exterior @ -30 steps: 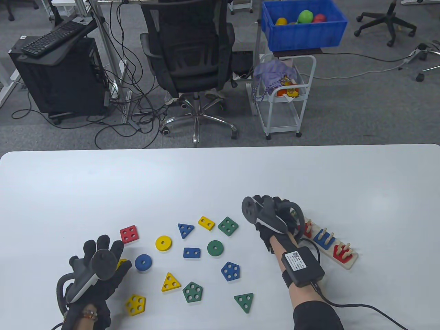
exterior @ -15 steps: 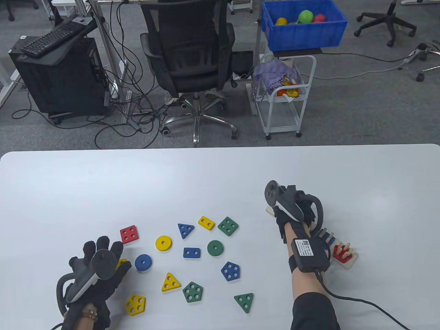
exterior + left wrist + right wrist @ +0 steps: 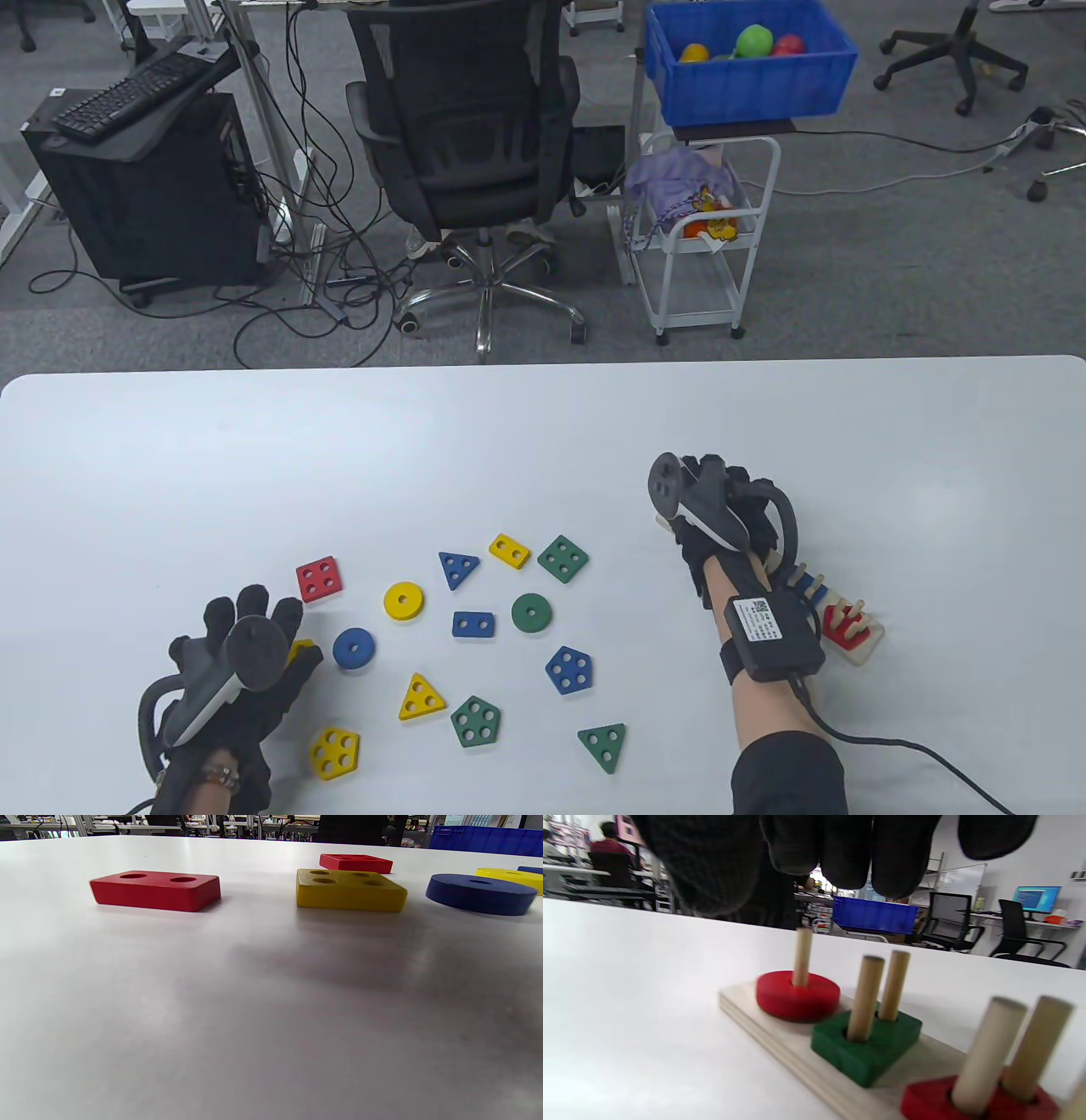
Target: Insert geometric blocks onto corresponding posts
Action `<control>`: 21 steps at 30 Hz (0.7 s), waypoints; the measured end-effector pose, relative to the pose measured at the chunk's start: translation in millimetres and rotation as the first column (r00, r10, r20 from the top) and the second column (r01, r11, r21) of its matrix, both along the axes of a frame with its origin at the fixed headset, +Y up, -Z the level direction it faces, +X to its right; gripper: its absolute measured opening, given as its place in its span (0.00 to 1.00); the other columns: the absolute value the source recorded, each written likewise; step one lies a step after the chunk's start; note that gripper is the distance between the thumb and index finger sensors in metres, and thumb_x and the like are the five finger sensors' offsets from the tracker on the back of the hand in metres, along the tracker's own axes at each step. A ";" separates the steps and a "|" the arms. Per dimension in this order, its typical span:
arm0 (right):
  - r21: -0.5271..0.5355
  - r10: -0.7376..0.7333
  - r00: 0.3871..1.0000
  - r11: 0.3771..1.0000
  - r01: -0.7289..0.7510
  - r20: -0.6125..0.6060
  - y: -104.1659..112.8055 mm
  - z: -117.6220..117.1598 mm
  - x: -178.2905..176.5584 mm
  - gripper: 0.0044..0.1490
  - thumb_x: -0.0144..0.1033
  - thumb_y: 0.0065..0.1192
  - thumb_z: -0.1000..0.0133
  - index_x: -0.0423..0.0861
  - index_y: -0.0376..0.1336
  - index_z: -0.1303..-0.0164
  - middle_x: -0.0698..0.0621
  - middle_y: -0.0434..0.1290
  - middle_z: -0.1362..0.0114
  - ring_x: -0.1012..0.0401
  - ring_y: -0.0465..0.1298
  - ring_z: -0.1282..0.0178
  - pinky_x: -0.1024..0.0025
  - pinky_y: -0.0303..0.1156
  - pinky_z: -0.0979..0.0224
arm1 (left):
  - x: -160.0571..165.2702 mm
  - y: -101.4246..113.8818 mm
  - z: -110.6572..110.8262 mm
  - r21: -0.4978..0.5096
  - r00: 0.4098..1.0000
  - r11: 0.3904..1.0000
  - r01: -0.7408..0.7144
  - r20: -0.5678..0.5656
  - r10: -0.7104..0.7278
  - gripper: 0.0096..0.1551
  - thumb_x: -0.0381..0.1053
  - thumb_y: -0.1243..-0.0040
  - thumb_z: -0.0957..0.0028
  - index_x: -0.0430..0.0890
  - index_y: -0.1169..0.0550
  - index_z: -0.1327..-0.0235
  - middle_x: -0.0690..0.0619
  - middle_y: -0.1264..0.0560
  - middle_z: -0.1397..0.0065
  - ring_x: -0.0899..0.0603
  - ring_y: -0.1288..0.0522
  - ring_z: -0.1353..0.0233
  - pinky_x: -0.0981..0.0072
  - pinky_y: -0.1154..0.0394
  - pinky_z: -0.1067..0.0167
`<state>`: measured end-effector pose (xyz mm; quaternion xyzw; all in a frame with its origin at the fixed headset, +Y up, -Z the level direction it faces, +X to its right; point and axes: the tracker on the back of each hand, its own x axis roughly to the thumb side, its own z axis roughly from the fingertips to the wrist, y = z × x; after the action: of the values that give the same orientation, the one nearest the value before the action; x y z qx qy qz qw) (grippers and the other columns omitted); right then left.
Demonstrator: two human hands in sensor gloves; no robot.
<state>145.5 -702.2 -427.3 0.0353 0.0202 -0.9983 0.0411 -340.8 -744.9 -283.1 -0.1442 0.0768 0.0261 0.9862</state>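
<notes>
Hovering over far end of peg board (image 3: 780,1035), R hand (image 3: 721,518) w/ fingers (image 3: 848,853) hanging, grip state unclear, red disc (image 3: 797,995) on 1st post, green block (image 3: 867,1050) on 2-post set, L hand (image 3: 237,671) flat, fingers spread on worktop (image 3: 509,441) amid loose blocks.

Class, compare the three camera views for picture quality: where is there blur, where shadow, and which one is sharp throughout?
Table view: sharp and evenly lit throughout. Left wrist view: the red two-hole block and yellow four-hole block are fairly crisp, with a broad soft shadow on the table in front. Right wrist view: the fingers and nearest pegs are blurred; the red disc is clearer.
</notes>
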 end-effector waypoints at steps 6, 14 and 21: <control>-0.010 -0.013 0.981 1.000 0.011 -0.192 7.7 46.4 -19.4 0.40 0.49 0.69 0.52 0.49 0.61 0.30 0.44 0.68 0.24 0.43 0.72 0.28 0.33 0.65 0.32 | 1.7 2.4 0.7 0.013 1.000 1.000 -0.003 0.010 0.003 0.44 0.76 0.64 0.50 0.68 0.50 0.18 0.59 0.64 0.10 0.39 0.65 0.11 0.28 0.62 0.22; -0.048 0.044 0.864 0.996 -0.078 -0.502 -11.6 126.1 -71.8 0.39 0.49 0.69 0.52 0.50 0.61 0.31 0.45 0.70 0.26 0.45 0.74 0.30 0.35 0.67 0.33 | 6.0 7.3 3.6 0.036 1.000 0.999 -0.008 0.029 0.007 0.44 0.76 0.64 0.50 0.68 0.50 0.18 0.59 0.64 0.10 0.39 0.65 0.11 0.28 0.62 0.22; -0.085 0.100 0.744 0.975 -0.206 -0.660 -34.9 150.2 -109.7 0.39 0.47 0.68 0.52 0.51 0.60 0.30 0.46 0.68 0.24 0.46 0.74 0.29 0.35 0.67 0.32 | 6.9 6.3 3.5 0.041 0.999 0.999 -0.009 0.038 0.007 0.44 0.76 0.64 0.50 0.68 0.50 0.18 0.59 0.64 0.10 0.39 0.65 0.11 0.28 0.62 0.22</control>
<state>35.7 -737.1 -277.1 -0.3193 -0.0403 -0.9397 0.1159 -333.9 -738.6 -279.6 -0.1249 0.0569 0.0290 0.9901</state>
